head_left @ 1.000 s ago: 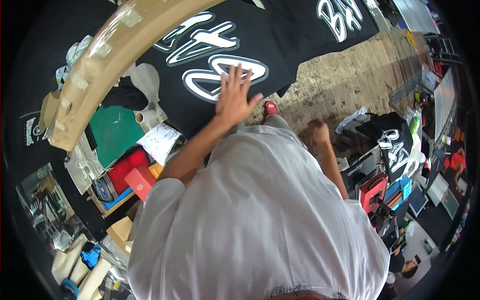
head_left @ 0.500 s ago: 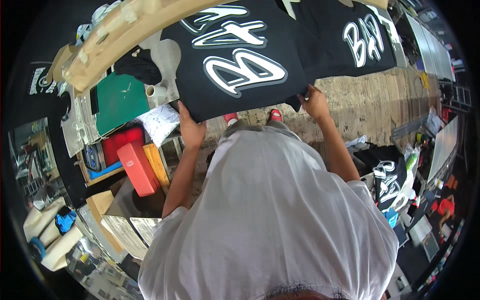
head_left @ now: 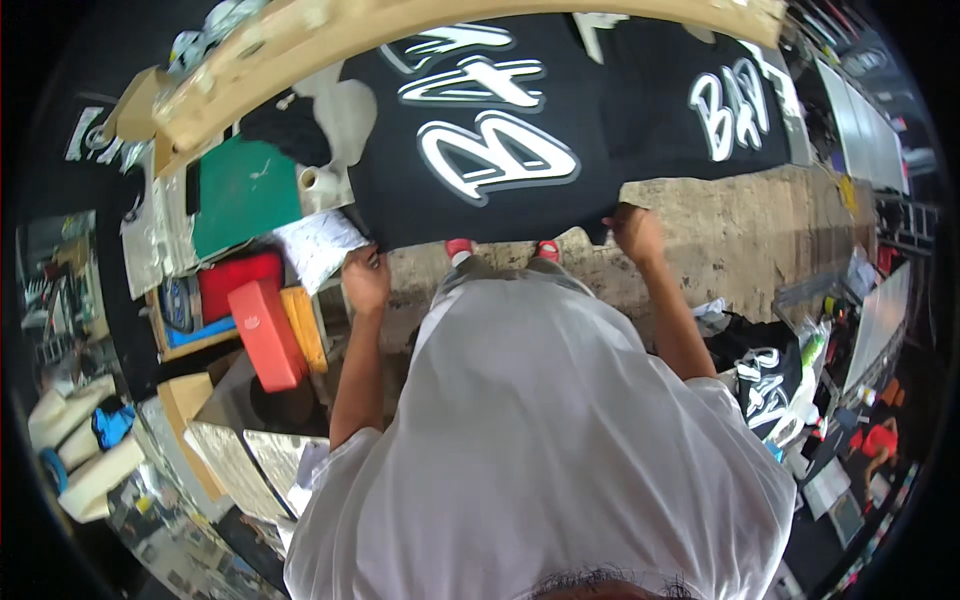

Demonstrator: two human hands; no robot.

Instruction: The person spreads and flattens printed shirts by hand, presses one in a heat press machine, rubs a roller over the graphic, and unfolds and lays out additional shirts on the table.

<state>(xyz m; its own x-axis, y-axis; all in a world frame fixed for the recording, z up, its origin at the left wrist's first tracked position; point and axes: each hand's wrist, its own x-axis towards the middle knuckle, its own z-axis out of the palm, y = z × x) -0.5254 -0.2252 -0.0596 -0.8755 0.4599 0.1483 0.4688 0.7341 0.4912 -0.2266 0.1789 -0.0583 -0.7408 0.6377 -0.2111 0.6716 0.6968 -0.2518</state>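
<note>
A black fabric piece (head_left: 385, 180) with large white, grey-edged lettering lies across the upper middle, its near edge spanning between my hands. My left hand (head_left: 366, 280) is closed on its near left corner. My right hand (head_left: 637, 232) is closed on its near edge at the right, beside where a second black printed piece (head_left: 650, 140) starts. Beyond both pieces runs a long tan cardboard length (head_left: 460, 18), which bends across the top of the fisheye view. My feet in red footwear show below the fabric's edge.
Left are a green mat (head_left: 245, 190), white package (head_left: 310, 250), red box (head_left: 265, 340) and cardboard roll (head_left: 318, 180). Right are more printed black fabric (head_left: 770, 370) and metal-framed panels (head_left: 870, 330). A person in red (head_left: 878, 440) is at far right. Wooden floor (head_left: 730, 230) shows below the fabric.
My left hand has left the lettering for the fabric's near corner, and my right hand has risen to grip its edge. Since half a second ago both hands and the fabric sit lower in view.
</note>
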